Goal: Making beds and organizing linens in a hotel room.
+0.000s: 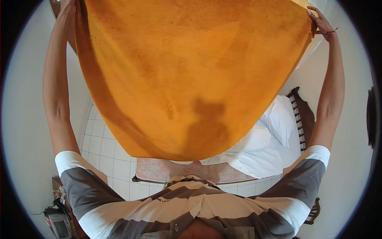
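Observation:
A large orange blanket (179,71) hangs spread wide between my raised arms, its lower edge curving down over the bed. At the top left my left hand (67,4) grips one upper side of it; the picture's edge cuts off part of that hand. My right hand (321,24), with a red string at the wrist, is closed on the opposite upper side. Behind the cloth, the bed's patterned mattress (155,169) shows along its near side. A rumpled white sheet (254,161) and a white pillow (278,123) lie at its right end. The blanket hides the rest of the bed.
A dark wooden headboard (305,115) with spindles stands at the bed's right end, near my right arm. White floor tiles (119,169) surround the bed. A small grey television (60,227) is at the lower left, and part of a wooden chair (314,211) at the lower right.

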Motion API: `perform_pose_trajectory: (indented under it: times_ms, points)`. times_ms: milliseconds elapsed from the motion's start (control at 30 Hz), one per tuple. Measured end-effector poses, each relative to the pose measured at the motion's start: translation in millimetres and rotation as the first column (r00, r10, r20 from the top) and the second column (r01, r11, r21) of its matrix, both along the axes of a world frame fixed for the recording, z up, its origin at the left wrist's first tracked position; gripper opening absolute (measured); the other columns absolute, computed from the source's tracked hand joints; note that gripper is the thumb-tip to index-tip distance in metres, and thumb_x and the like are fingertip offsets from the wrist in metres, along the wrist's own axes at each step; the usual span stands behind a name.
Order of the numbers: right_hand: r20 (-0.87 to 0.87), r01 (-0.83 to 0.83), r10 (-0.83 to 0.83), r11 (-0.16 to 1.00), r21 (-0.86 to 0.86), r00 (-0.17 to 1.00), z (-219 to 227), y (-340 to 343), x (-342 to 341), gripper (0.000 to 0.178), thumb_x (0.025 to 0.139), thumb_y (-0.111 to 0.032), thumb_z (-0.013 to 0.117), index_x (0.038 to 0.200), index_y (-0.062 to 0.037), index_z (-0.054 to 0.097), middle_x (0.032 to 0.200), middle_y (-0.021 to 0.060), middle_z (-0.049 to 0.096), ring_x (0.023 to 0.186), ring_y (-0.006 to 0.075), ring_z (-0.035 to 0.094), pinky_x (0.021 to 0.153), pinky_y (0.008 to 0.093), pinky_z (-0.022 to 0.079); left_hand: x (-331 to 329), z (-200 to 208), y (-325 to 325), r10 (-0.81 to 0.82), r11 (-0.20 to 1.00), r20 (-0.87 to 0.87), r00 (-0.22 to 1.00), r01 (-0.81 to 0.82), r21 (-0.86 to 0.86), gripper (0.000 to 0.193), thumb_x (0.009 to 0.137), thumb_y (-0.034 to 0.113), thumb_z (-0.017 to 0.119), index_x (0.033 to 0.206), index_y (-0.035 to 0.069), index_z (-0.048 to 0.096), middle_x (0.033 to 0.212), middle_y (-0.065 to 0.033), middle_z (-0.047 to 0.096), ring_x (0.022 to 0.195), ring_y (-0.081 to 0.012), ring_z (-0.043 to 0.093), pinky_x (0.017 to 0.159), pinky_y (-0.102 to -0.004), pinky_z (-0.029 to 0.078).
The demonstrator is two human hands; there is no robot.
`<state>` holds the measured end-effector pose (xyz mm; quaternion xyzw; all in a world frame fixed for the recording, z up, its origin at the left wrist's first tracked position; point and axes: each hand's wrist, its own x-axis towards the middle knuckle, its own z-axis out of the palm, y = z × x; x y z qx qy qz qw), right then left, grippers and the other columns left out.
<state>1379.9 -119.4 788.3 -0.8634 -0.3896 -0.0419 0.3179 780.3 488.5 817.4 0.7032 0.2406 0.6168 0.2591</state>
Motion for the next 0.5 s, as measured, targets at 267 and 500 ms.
perform_pose_trajectory:
  times_ms: [267,500]
  points:
    - [0.466,-0.434,0.173,0.721,0.540,0.868,25,46,89,0.071,0.101,-0.055,0.041,0.150,-0.0036,0.029,0.063,0.0052,0.049,0.040,0.0119,0.028,0.036,0.0303,0.028,-2,4,12,0.058,0.993,-0.062,0.996,-0.052,0.105,0.044,0.105,0.040,0.038,0.116,0.004,0.060,0.097,-0.0138,0.067,0.081,-0.0230,0.066,0.074,-0.0388,0.058]
    - [0.346,-0.030,-0.196,0.833,0.552,0.918,34,-19,51,0.074,0.096,-0.056,0.056,0.150,-0.0115,0.031,0.118,0.0206,0.059,0.101,0.0252,0.050,0.082,0.0357,0.044,-33,5,16,0.082,0.934,-0.267,0.960,0.019,0.356,0.072,0.101,0.058,0.043,0.098,-0.011,0.061,0.083,-0.0190,0.064,0.065,-0.0249,0.057,0.059,-0.0398,0.051]
